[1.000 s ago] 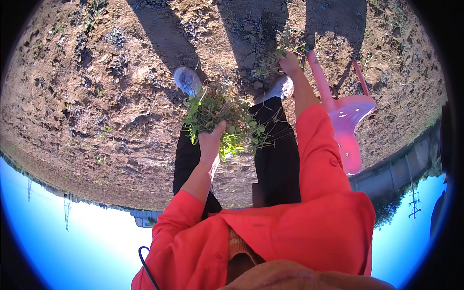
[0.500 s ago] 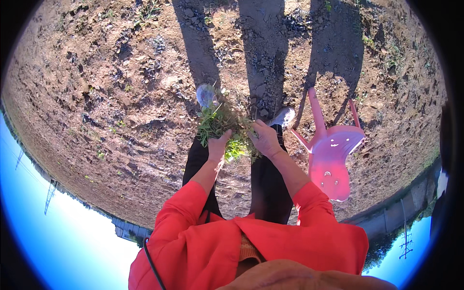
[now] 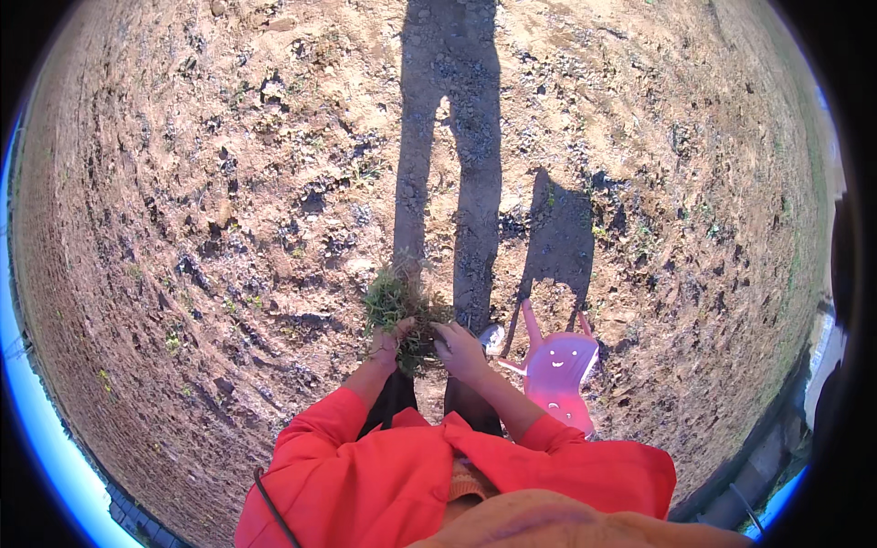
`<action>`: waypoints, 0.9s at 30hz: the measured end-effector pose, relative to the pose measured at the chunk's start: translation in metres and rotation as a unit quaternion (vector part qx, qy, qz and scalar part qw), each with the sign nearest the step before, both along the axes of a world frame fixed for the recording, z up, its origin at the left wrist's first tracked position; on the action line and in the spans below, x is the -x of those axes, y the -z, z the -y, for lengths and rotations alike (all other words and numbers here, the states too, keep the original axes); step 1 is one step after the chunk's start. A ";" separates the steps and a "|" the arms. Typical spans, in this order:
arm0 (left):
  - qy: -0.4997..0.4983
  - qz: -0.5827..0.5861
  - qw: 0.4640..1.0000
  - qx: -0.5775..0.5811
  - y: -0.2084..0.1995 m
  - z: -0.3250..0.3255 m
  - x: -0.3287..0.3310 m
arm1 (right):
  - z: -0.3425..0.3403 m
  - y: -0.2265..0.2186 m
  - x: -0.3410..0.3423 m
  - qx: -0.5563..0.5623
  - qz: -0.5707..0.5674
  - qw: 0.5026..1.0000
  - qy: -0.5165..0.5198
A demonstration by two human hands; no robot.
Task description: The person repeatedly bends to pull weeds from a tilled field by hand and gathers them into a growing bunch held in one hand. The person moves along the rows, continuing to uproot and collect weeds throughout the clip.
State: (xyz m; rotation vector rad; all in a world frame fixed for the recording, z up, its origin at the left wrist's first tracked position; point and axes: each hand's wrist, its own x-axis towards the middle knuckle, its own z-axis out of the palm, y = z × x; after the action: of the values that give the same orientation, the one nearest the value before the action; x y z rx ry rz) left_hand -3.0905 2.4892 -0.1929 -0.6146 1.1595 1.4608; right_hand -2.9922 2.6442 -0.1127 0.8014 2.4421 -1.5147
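A leafy bunch of pulled green plants (image 3: 391, 300) is held in front of my legs, above the soil. Its left part is green, while the right part looks brownish and stringy, perhaps roots or dry stems. My left hand (image 3: 388, 343) is closed around the near left side of the bunch. At its right side, my right hand (image 3: 459, 352) has its fingers bent against the stems and appears to grip them. The plants partly hide the fingertips of both hands.
A small pink plastic chair (image 3: 559, 363) with cut-out smiling faces stands on the ground to my right. Just left of it is my light-coloured shoe (image 3: 492, 339). Rough, cloddy soil (image 3: 274, 183) spreads around me. Long shadows (image 3: 448, 137) stretch away ahead.
The view has tilted further ahead, so hands, plants and chair appear lower. I seem more upright, with the bunch higher off the ground. Both hands remain on the plants.
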 end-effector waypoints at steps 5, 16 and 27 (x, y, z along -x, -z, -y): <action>0.005 -0.103 0.991 0.084 -0.062 0.017 0.092 | -0.055 -0.043 -0.016 -0.069 0.065 0.988 0.123; -0.068 -0.280 0.947 0.143 -0.062 0.044 0.249 | -0.124 0.008 -0.214 0.134 0.314 0.877 0.339; -0.120 -0.241 0.955 0.123 -0.127 -0.071 0.311 | -0.322 -0.005 -0.201 0.035 0.219 0.886 0.407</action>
State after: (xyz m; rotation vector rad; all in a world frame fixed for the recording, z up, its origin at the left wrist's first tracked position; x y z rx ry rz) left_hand -3.4020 2.5601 -0.0663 -0.6008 1.7140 1.7459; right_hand -2.7910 2.9658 -0.1073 2.0609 1.7605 -1.3700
